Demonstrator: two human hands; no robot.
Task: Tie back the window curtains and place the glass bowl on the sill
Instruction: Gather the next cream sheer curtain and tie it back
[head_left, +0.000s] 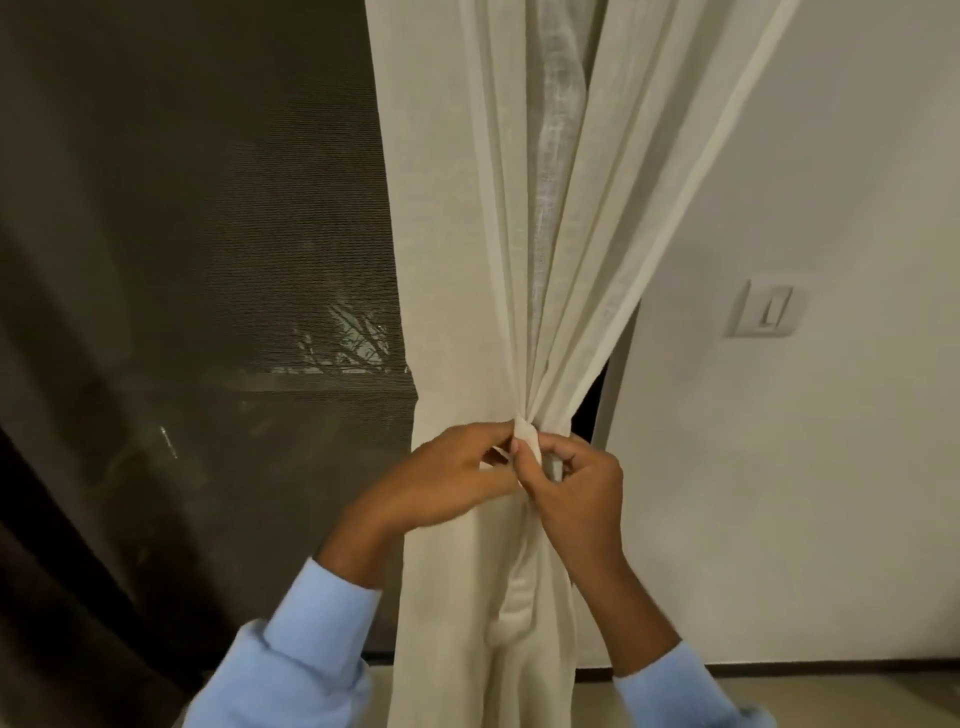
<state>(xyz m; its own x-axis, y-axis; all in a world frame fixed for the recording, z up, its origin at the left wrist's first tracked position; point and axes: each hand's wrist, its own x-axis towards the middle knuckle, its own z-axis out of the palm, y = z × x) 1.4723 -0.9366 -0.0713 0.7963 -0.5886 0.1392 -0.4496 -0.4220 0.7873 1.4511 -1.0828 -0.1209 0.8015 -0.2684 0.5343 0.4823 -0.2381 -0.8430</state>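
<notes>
Together, left hand (441, 478) and right hand (576, 488) on sheer, pleated cream curtain (467, 260).

A dark, fine-meshed window pane (208, 234) fills the far left, with pale branch-like shapes showing low in it. A dark brown drape (62, 597) hangs near left. On the right, a plain white wall (805, 467) carries a white rectangular switch plate (768, 310); a dark skirting strip (753, 667) meets the pale floor (779, 691).

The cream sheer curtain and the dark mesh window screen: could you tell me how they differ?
The cream sheer curtain is pale and pleated, the dark mesh window screen dark and flat. The left hand and right hand pinch the curtain; nothing touches the screen. Both seem see-through.
</notes>
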